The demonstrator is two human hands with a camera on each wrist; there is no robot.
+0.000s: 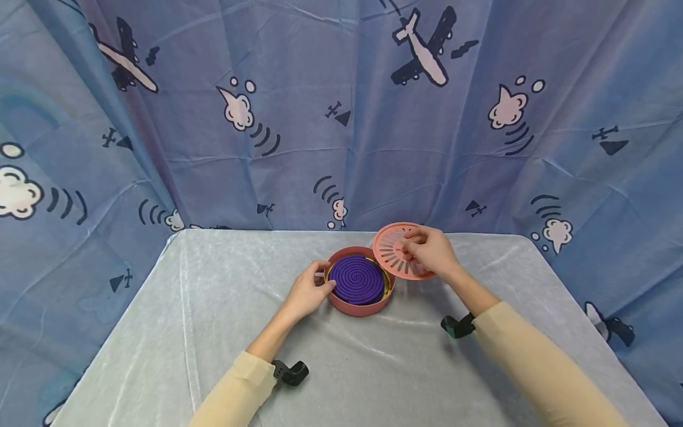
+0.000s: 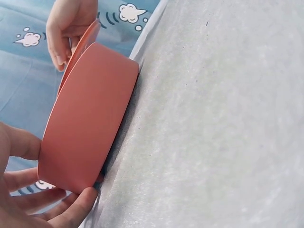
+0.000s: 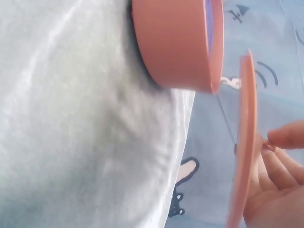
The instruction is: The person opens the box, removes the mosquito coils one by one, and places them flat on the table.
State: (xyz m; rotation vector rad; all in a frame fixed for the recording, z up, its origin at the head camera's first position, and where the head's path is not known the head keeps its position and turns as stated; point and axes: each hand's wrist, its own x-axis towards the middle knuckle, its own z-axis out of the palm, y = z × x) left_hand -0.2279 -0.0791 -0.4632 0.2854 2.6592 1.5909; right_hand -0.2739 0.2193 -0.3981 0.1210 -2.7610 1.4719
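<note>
While a person's left hand [image 1: 308, 289] curled its fingers around the left side of a round box [image 1: 358, 309], the right hand [image 1: 433, 252] pinched a lid [image 1: 398, 247] near its middle, thumb and fingertips together at a small raised part. The box sat toward the far side of a table [image 1: 347, 367], a shallow, straight-walled drum in smooth, slightly dull orange-pink, apparently plastic. Inside it lay a flat purple coil [image 1: 356, 279], a thick cord-like strand wound in an even spiral, its ridges packed side by side. Bits of yellow [image 1: 388, 284] showed around the coil's edge, too small to make out clearly. The lid was a thin disc in lighter pink, cut with slim slots spreading like rays toward a plain rim. It was held tilted above the box's right edge, and the right wrist view showed a gap between the two. Pale, faintly creased cloth with a soft sheen covered the table. Behind it hung a blue curtain [image 1: 293, 89] in loose folds, printed with airplanes and puffy clouds. Both arms wore plain beige sleeves [image 1: 539, 362], with small black devices [image 1: 293, 373] at the wrists.
</note>
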